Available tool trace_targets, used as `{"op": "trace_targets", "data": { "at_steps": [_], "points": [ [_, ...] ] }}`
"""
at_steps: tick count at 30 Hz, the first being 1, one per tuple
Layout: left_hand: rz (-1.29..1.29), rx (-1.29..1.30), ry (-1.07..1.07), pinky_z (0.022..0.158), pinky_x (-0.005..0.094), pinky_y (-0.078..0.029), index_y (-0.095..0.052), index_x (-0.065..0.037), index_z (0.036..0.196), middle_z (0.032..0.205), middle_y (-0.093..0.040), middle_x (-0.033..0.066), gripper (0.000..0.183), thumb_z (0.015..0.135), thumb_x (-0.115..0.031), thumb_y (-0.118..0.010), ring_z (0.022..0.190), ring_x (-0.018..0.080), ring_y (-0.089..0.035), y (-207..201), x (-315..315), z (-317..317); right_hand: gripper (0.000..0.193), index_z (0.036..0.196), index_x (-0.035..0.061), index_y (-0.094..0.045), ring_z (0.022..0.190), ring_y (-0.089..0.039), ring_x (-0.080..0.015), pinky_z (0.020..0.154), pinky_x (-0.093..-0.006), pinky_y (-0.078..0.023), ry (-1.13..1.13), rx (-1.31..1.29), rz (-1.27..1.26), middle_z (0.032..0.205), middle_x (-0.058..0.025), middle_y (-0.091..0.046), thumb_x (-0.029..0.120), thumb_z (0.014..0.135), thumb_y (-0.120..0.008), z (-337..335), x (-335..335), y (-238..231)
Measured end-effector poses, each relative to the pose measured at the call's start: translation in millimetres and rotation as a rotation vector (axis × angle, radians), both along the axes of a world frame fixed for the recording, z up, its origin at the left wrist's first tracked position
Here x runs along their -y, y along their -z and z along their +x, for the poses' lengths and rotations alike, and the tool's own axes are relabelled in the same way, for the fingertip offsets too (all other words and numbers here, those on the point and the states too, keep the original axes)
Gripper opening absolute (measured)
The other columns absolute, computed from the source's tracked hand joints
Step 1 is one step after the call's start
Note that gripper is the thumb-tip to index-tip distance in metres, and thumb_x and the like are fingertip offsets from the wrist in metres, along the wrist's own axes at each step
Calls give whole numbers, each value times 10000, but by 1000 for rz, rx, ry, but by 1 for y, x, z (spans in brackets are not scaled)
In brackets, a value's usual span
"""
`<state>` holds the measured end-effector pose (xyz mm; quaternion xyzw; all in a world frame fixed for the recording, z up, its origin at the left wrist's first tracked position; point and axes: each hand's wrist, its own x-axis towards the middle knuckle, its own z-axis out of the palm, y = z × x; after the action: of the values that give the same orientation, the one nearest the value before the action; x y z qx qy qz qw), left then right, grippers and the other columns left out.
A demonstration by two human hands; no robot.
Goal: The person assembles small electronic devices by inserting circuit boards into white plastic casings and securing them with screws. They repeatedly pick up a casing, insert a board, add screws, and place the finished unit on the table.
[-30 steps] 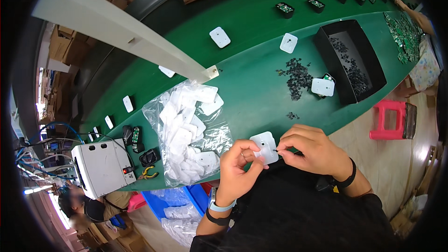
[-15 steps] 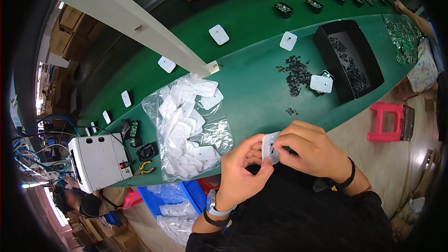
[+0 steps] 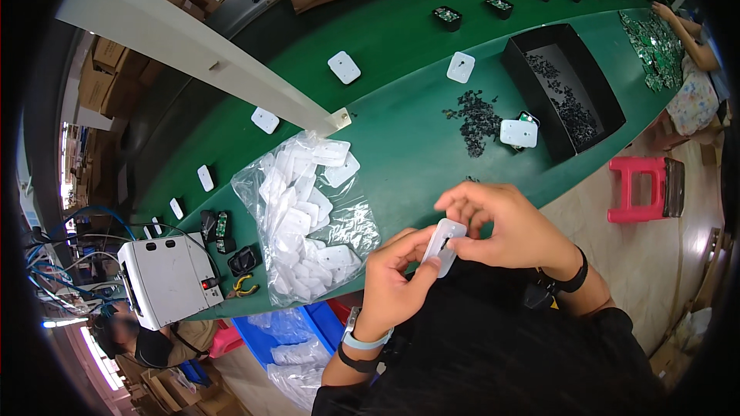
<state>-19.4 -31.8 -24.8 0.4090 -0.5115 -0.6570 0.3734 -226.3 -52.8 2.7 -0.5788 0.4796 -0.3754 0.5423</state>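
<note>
White plastic cover (image 3: 438, 253), rounded rectangle, small black piece (image 3: 445, 244) (dark against pale face) near middle. Held right of clear bag (image 3: 356, 219). Steeply tilted; long axis slanting, far end leaning away from bag. Left hand (image 3: 390, 281) pinches bag-side edge; right hand (image 3: 505, 225) half-open, thumb touching cover, fingers loosely curled.

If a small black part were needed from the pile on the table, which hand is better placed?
Probably the right hand: it is nearer the pile of small black parts, its thumb and forefinger apart, while the left hand grips the white plate.
</note>
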Motion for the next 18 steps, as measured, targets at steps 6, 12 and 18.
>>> {"op": "trace_targets", "data": {
  "at_steps": [6,12,18],
  "points": [
    [221,-184,-162,855,308,-513,-636,78,1234,1067,-695,120,319,920,36,-600,959,162,-652,2,-1,-5,202,1011,-7,-609,781,-678,-84,627,-223,-542,58,213,210,902,-54,-702,-11,833,-706,9,-3,8],
    [259,-206,-234,785,292,-495,-654,65,1146,1009,-708,110,223,932,23,-608,867,137,-623,7,1,-7,203,1018,-1,-592,837,-679,-88,628,-221,-540,53,289,221,913,-52,-695,-22,854,-708,19,-4,12],
    [289,-170,-212,761,266,-485,-664,44,1124,993,-705,86,211,925,34,-596,851,105,-607,16,1,-1,265,1081,11,-582,945,-653,-102,677,-230,-535,12,324,273,1029,-70,-664,-15,859,-725,23,-7,26]
  ]
}}
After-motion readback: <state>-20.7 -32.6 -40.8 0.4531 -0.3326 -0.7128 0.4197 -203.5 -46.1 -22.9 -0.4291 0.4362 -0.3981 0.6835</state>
